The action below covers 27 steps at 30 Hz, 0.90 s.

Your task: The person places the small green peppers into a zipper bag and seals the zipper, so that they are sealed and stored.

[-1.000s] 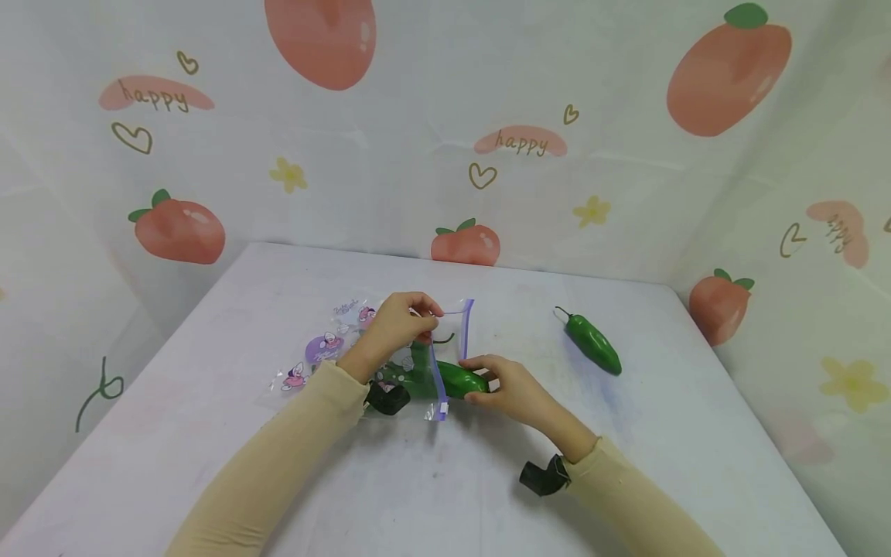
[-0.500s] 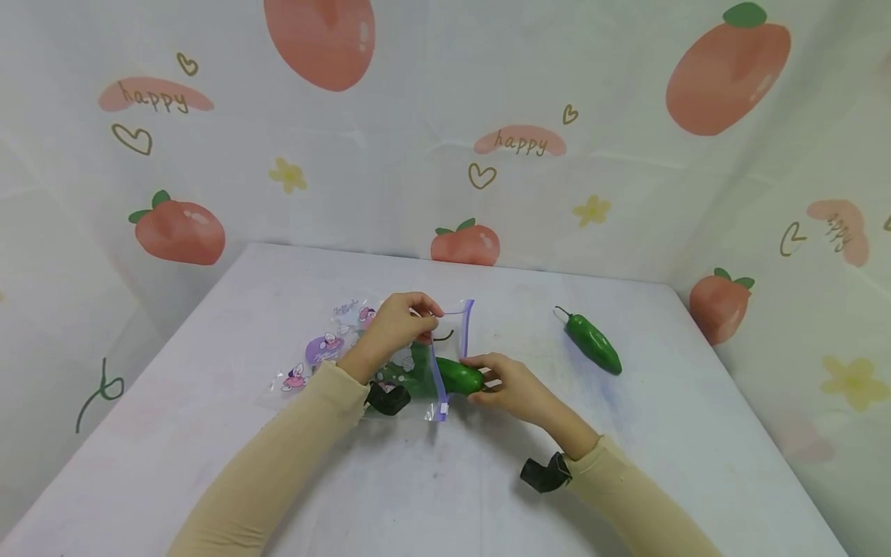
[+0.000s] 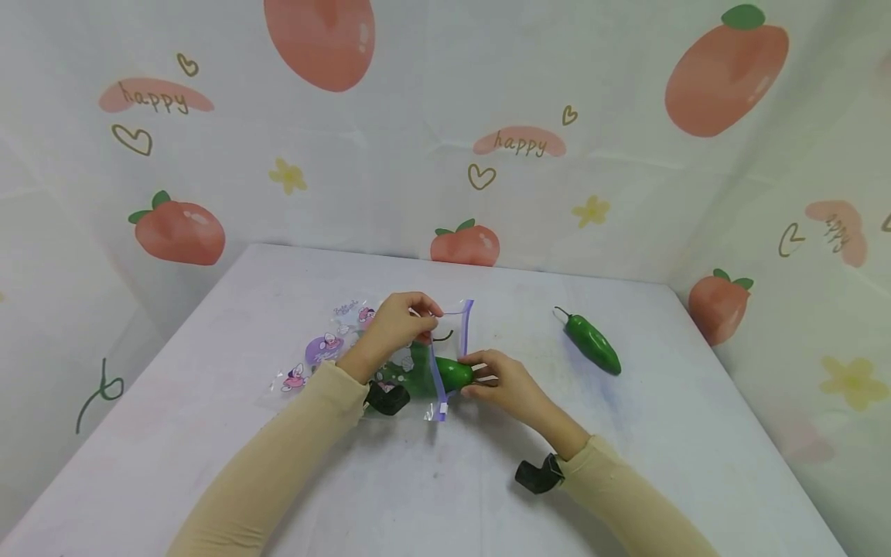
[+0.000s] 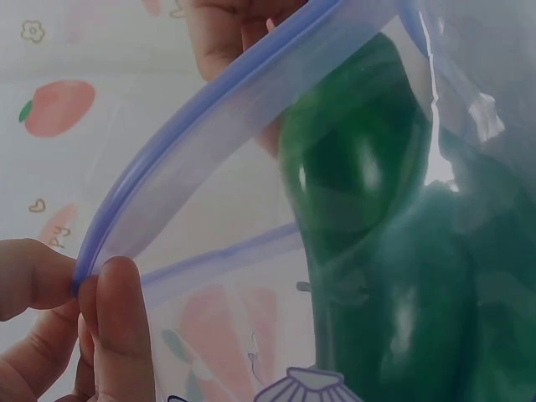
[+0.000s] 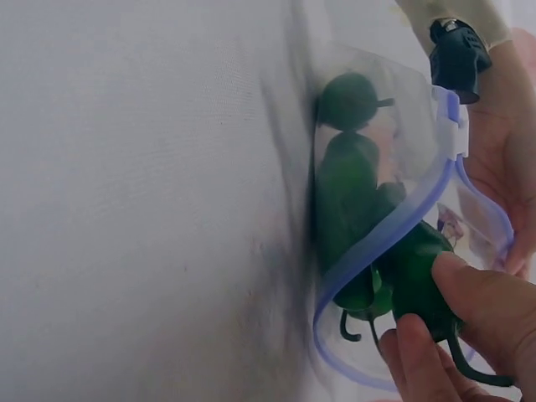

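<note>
My left hand pinches the purple rim of a clear printed zip bag, whose mouth gapes to the right. In the left wrist view, thumb and fingers grip that rim. At the mouth, a green chili pepper lies partly inside the bag. My right hand holds the pepper by its stem end; the right wrist view shows thumb and fingers around this pepper, its curved stem poking out. Several other green peppers are inside the bag, seen through the plastic.
Another green pepper lies on the white table, to the right beyond my right hand. A fruit-print cloth hangs behind and at both sides. Black wrist mounts sit by the sleeves.
My right hand has moved left, and the pepper has slid farther into the bag, with less of it showing outside. The left hand keeps its place on the rim.
</note>
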### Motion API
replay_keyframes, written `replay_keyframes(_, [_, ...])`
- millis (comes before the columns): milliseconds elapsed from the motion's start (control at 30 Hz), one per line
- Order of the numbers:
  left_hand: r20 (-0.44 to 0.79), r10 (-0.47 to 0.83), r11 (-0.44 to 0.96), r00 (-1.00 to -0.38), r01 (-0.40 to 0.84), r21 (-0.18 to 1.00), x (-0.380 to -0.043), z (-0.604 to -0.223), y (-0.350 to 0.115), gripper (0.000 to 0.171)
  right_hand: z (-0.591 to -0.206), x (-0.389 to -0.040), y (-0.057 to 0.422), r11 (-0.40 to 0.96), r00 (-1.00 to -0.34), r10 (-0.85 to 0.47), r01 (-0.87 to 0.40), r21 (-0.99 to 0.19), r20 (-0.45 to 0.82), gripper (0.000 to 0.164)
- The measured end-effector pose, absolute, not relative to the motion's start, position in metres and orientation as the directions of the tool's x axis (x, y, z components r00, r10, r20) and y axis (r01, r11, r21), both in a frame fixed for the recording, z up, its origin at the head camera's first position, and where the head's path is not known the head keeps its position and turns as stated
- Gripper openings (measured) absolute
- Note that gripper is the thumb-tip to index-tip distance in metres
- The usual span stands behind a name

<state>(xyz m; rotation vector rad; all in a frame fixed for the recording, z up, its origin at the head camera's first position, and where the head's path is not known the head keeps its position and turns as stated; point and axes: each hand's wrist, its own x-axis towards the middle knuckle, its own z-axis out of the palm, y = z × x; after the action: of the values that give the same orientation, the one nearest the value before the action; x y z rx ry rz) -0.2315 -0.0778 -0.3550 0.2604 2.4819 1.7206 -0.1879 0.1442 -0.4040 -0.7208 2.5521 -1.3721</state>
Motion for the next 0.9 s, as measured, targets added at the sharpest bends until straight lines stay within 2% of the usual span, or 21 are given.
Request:
replay_keyframes(400, [-0.015, 0.197, 0.355, -0.980, 0.057, 0.933, -0.231, -0.353, -0.077, 0.011, -0.406, -0.191, 0.133, 0.456, -0.898, -0.434, -0.285, -0.843, 0.070, 0.035])
replay_keyframes(900, [-0.002, 0.193, 0.344, -0.981, 0.066, 0.936, -0.231, -0.353, -0.077, 0.011, -0.406, -0.197, 0.119, 0.540, -0.895, -0.433, -0.353, -0.764, 0.108, 0.027])
